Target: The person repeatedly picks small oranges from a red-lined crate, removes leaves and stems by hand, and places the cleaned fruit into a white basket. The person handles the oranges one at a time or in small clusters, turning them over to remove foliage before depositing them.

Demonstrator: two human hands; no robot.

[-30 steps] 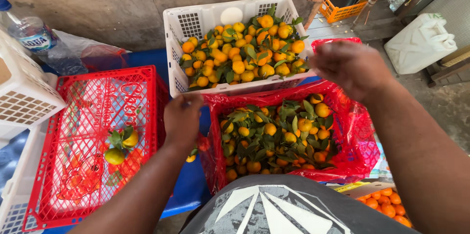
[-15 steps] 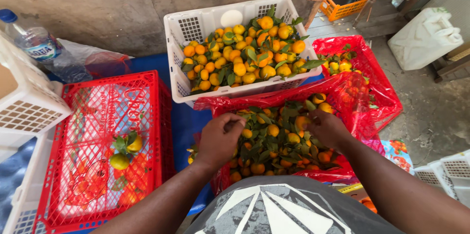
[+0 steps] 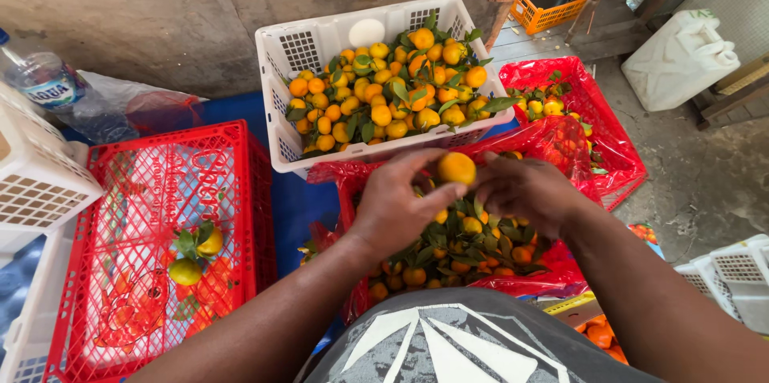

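**Q:** What differs from half a second earlier?

**A:** Both hands have risen out of the fruit pile. Earlier they lay palm-down among the leaves; now they meet above the pile, and a single orange mandarin (image 3: 456,167) sits between them.

**Q:** How is the mandarin held?

**A:** The left hand (image 3: 398,207) curls around it from the left, thumb and fingertips pressed to its side. The right hand (image 3: 525,191) closes in from the right, its fingers bent and touching the fruit's other side. Both hands thus grip the same mandarin, which is lifted clear of the others.

**Q:** Where does this take place?

**A:** Directly over the red-lined crate (image 3: 553,271) nearest the person, filled with leafy mandarins (image 3: 460,251), some orange, some greenish.

**Q:** What surrounds it?

**A:** Behind it, touching its far edge, stands a white plastic crate (image 3: 312,50) heaped with more mandarins and leaves. To the right lies a red crate (image 3: 613,139) holding a few fruit. To the left, a red mesh crate (image 3: 120,191) contains only two yellow-green mandarins (image 3: 196,255) with leaves attached. A white crate (image 3: 36,175) and a plastic water bottle (image 3: 44,78) sit at the far left; a white jerrycan (image 3: 681,58) stands at the upper right.
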